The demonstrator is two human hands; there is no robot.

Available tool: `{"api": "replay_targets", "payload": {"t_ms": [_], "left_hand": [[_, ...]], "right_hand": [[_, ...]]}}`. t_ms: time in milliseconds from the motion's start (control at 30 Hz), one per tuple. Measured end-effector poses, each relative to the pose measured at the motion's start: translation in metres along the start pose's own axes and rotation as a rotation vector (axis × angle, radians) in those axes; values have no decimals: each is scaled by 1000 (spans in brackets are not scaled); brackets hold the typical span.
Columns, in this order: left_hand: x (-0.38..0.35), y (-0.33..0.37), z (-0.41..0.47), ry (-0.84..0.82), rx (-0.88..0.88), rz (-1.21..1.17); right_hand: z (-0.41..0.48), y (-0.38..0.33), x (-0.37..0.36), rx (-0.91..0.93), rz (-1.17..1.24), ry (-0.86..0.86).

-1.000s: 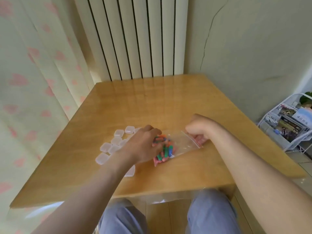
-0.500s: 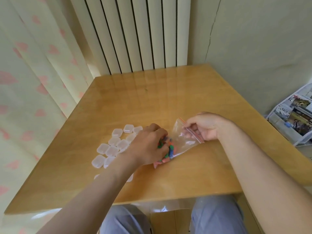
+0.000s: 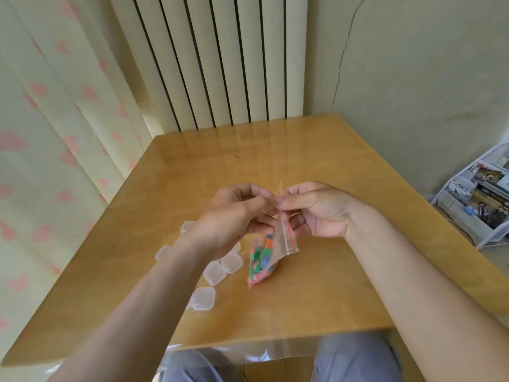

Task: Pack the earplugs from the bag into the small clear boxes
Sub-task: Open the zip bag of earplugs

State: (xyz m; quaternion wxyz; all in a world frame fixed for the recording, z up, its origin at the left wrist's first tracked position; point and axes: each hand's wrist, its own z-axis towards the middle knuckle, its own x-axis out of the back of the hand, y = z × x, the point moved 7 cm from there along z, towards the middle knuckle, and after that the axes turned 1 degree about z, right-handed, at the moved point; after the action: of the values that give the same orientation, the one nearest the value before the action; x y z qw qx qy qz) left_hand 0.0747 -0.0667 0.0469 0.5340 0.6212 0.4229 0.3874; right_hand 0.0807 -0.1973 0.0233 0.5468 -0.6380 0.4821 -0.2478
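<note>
At the centre of the frame the left hand [image 3: 237, 213] and the right hand [image 3: 316, 208] meet at the mouth of the bag [image 3: 285, 238]. Each pinches the clear plastic between thumb and fingertips at the upper end of the red-lined zip strip [image 3: 289, 235]. The bag hangs from that pinch with its long axis running down and slightly towards the lower left. The coloured earplugs [image 3: 260, 257] are bunched in its lower end, below both hands. Whether the lower tip rests on the table [image 3: 330, 285] cannot be told. The strip looks closed along its visible length, so the likely next step is to pull the two lips apart. The small clear boxes [image 3: 217, 272] lie on the table just left of the bag, under the left forearm, so the left hand is nearer them.
</note>
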Motion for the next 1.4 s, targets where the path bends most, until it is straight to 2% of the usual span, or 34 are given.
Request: {"api": "replay_targets", "payload": {"t_ms": [133, 433, 667, 867, 1000, 1400], "left_hand": [[0, 0, -7, -69, 1, 4], [17, -10, -10, 11, 53, 23], [22, -15, -12, 44, 62, 38], [18, -7, -15, 110, -42, 145], [12, -2, -17, 105, -92, 218], [9, -5, -16, 69, 13, 69]], "right_hand": [[2, 6, -11, 0, -17, -6], [6, 7, -16, 72, 25, 24], [2, 5, -20, 48, -54, 0], [-4, 5, -21, -38, -314, 101], [-10, 2, -20, -43, -374, 65], [-16, 1, -14, -25, -322, 71]]}}
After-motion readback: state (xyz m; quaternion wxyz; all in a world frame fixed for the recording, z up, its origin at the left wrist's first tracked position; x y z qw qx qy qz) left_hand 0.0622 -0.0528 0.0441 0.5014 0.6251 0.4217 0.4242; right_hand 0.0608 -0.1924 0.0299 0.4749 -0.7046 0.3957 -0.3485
